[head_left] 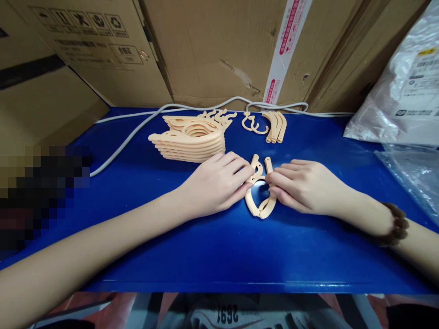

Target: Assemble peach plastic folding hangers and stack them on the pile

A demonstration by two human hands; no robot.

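Observation:
Between my hands, low over the blue table, is a cream plastic folding hanger [262,213] with its two arms bent up into a loop. My left hand [224,180] pinches its left side, fingers closed. On the right side my right hand [302,185] grips the other arm, the thumb and fingers pressed together. The fingertips hide parts of the hanger's middle. Just beyond my left hand stands a stack of folded cream hangers [192,141], hooks pointing to the back right.
Loose cream hooks [254,124] and several curved hanger arms [276,127] lie at the back of the blue table [219,256]. A white cable [133,139] runs behind them along cardboard boxes [219,55]. At the right sits a plastic-wrapped package [401,91].

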